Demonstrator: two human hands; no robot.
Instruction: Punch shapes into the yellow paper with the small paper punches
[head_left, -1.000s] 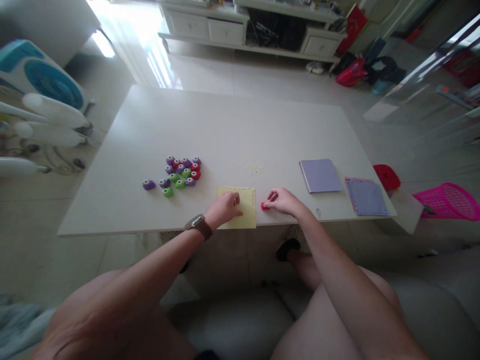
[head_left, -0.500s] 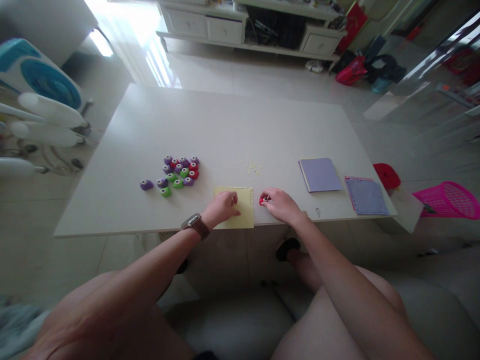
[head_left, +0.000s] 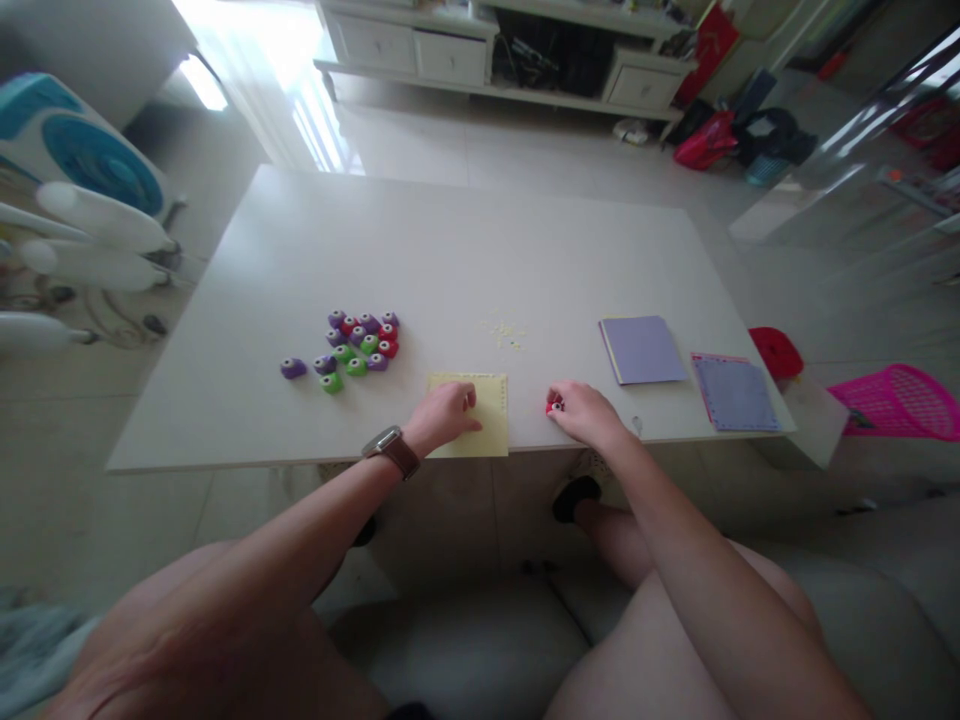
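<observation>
My left hand (head_left: 448,415), with a watch on its wrist, rests on a yellow sheet of paper (head_left: 492,420) at the table's front edge. Its fingers are loosely bent, with the thumb apart from them and nothing between. Small cut marks run along the sheet's top and right edges. Right of the sheet, my right hand (head_left: 586,411) is closed on a small red craft punch (head_left: 553,407), partly hidden by the fingers, at the tabletop. Beyond the sheet lie scattered tiny yellow paper bits (head_left: 508,332). Several purple, green and red craft punches (head_left: 355,367) stand grouped to the left.
A stack of purple-topped paper (head_left: 643,350) lies on the white table (head_left: 450,240), right of my right hand. Farther right is a bluish sheet with marked edges (head_left: 735,392). A small grey item (head_left: 637,424) sits near the front edge. A pink basket (head_left: 896,400) is beyond the table.
My right hand has moved to the right with the red craft punch, farther from the yellow sheet. My left hand and the sheet have stayed in place.
</observation>
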